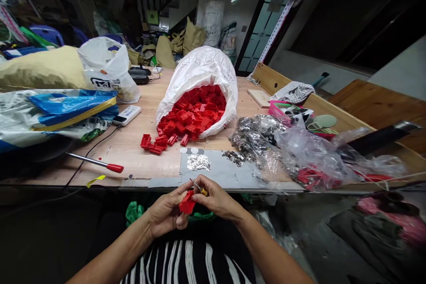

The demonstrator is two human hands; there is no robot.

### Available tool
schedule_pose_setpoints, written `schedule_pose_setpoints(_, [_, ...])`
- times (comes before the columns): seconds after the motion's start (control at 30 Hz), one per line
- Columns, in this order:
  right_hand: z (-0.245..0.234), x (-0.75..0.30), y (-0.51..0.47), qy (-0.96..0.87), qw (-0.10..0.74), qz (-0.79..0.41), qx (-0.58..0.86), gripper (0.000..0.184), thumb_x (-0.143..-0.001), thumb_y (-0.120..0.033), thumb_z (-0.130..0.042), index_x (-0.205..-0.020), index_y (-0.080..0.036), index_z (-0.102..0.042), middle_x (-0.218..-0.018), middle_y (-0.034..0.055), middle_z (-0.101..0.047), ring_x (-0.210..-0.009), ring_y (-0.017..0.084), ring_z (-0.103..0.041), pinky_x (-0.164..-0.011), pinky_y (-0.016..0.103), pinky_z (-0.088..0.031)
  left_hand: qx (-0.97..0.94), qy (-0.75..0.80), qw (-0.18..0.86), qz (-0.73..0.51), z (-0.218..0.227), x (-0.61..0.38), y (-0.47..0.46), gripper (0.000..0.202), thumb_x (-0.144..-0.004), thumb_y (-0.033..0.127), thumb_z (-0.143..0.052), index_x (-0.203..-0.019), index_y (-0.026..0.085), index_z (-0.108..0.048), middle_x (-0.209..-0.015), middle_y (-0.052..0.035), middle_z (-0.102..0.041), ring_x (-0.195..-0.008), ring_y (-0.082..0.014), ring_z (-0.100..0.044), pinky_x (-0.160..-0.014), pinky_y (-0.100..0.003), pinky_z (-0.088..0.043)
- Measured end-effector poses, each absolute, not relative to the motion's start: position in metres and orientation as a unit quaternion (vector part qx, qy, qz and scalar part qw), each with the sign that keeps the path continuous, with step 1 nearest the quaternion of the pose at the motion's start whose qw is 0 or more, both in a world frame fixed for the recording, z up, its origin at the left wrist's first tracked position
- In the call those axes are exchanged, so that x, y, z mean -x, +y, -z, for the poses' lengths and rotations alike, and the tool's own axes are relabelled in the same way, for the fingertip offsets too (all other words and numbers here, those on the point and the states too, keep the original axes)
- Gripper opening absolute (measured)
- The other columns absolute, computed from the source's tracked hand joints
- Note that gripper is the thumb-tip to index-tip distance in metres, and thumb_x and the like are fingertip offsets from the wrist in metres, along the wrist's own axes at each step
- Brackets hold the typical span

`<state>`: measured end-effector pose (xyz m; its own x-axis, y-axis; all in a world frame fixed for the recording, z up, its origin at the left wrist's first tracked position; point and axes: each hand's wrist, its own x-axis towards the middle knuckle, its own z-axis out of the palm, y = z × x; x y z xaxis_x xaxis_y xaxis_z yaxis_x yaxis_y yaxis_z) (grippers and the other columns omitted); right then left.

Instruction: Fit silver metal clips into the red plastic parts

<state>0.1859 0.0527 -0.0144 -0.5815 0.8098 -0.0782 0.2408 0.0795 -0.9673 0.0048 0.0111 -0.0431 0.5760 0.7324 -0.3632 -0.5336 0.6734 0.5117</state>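
Note:
My left hand [168, 214] is closed around a small red plastic part [187, 203], just off the table's front edge. In my right hand [218, 197] is a slim metal tool with a yellow handle [204, 191], probably tweezers or a small pick; its dark tip reaches over the red part. Beyond my hands, a heap of small shiny metal pieces [199, 162] lies on a grey sheet [219, 173], with a darker pile of metal bits [233, 157] to its right. A white woven sack [203, 66] on its side spills many similar red parts [193, 117] onto the table.
Plastic bags of metal pieces [256, 131] and clear bags [309, 151] crowd the right side. At left lie a red-handled rod [115, 168], a white device [127, 115] with a cable, and large bags [56, 111]. A green bag [133, 213] hangs below the table edge.

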Motion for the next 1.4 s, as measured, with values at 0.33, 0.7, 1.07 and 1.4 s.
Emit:
schedule_pose_setpoints(0.33, [0.018, -0.189, 0.06, -0.698, 0.302, -0.436, 0.481, 0.011, -0.082, -0.024, -0.057, -0.08, -0.021, -0.046, -0.072, -0.0057, -0.048, -0.064, 0.011, -0.041, -0.06, 0.022, -0.033, -0.42, 0.448, 0.644, -0.457, 0.034, -0.007, 0.021, 0.043, -0.085, 0.045, -0.055, -0.119, 0.02, -0.061, -0.094, -0.0071, -0.065, -0.066, -0.0125, -0.059, -0.06, -0.025, -0.046])
schedule_pose_setpoints(0.7, [0.029, -0.184, 0.05, -0.617, 0.33, -0.57, 0.431, 0.023, -0.079, -0.035, -0.064, -0.089, -0.021, -0.049, -0.083, -0.0028, -0.053, -0.067, 0.01, -0.046, -0.059, 0.021, -0.035, -0.687, 0.464, 0.293, -0.477, 0.049, -0.006, 0.013, 0.029, -0.082, 0.023, -0.064, -0.111, 0.022, -0.063, -0.103, -0.007, -0.068, -0.095, -0.0205, -0.064, -0.084, -0.033, -0.052])
schedule_pose_setpoints(1.07, [0.034, -0.188, 0.036, -0.398, 0.292, -0.786, 0.371, 0.045, -0.06, -0.036, -0.082, -0.089, -0.019, -0.051, -0.068, -0.0073, -0.044, -0.05, 0.004, -0.031, -0.044, 0.018, -0.018, -0.696, 0.376, 0.392, -0.47, 0.053, 0.01, 0.008, 0.031, -0.078, 0.022, -0.068, -0.109, 0.025, -0.065, -0.103, -0.0045, -0.072, -0.095, -0.0197, -0.066, -0.084, -0.029, -0.052])
schedule_pose_setpoints(1.4, [0.03, -0.214, 0.083, -0.699, 0.277, -0.32, 0.576, 0.012, -0.085, -0.03, -0.055, -0.089, -0.02, -0.06, -0.089, 0.0035, -0.066, -0.081, 0.016, -0.058, -0.071, 0.028, -0.042, -0.48, 0.512, 0.493, -0.515, 0.065, 0.002, 0.014, 0.038, -0.076, 0.034, -0.069, -0.11, 0.019, -0.063, -0.106, -0.0055, -0.071, -0.1, -0.0231, -0.065, -0.093, -0.036, -0.049])
